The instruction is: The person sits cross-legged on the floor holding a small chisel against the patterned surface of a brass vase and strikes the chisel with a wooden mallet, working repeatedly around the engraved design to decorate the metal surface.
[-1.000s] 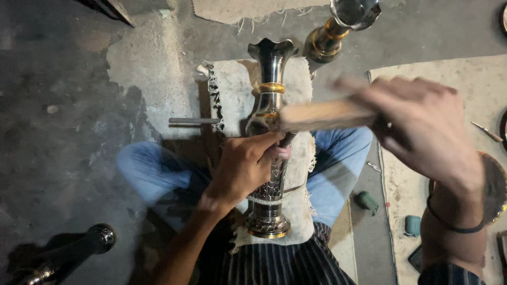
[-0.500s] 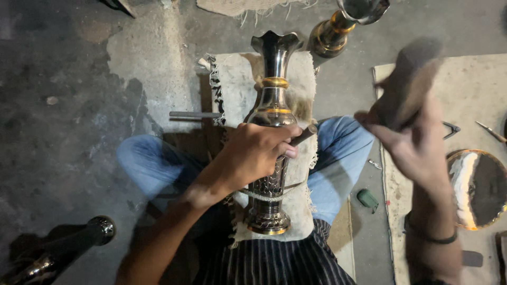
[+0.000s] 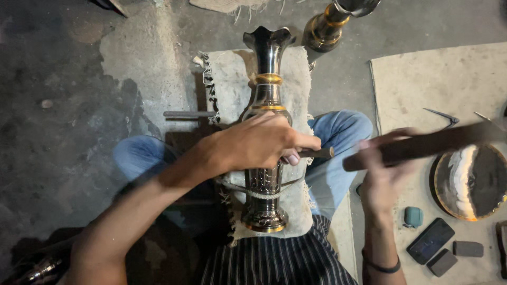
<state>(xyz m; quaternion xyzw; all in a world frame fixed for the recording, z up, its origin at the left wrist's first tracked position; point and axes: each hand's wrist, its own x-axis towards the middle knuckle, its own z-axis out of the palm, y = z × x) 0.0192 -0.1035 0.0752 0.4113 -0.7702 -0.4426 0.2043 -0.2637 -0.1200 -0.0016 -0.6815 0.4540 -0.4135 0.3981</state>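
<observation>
Lying on cloth (image 3: 298, 79), the engraved metal vase (image 3: 268, 105) shows gold bands.

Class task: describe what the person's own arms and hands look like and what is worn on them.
Both forearms are bare, with no sleeves and no gloves on the hands. The left hand shows no ring or band. The right hand is motion-blurred; a thin dark band circles that wrist.

Left hand (image 3: 259, 142) lies fisted with fingers curled; right hand (image 3: 383, 177) is raised, blurred.
</observation>
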